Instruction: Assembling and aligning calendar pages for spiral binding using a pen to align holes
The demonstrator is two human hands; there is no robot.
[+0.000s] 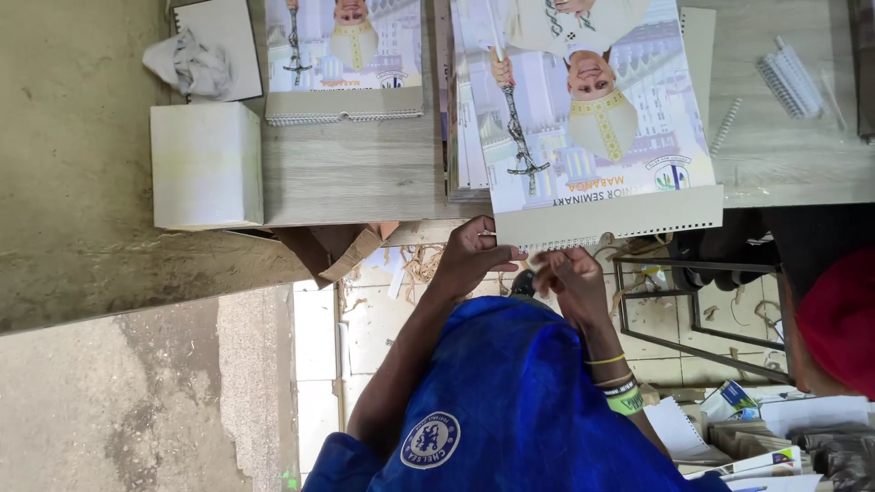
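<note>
a person in a blue jersey works at the perforated edge of a printed wall calendar (pixel 597 118) that lies on the wooden table (pixel 355 173) with its grey backing strip overhanging the near edge. the left hand (pixel 474 253) pinches the end of a white wire binding comb (pixel 551 244) against the row of punched holes, fingers closed on it; the right hand (pixel 572 276), just beside it and slightly below the strip, has its fingertips drawn together on the same comb. by the look of it the comb is only partly seated along the strip, so the binding seems under way rather than finished. beyond the left hand a second calendar (pixel 344 59) already carries its wire along the edge. loose binding combs (pixel 791 77) lie beyond the right hand, a white box (pixel 206 164) well off past the left hand.
</note>
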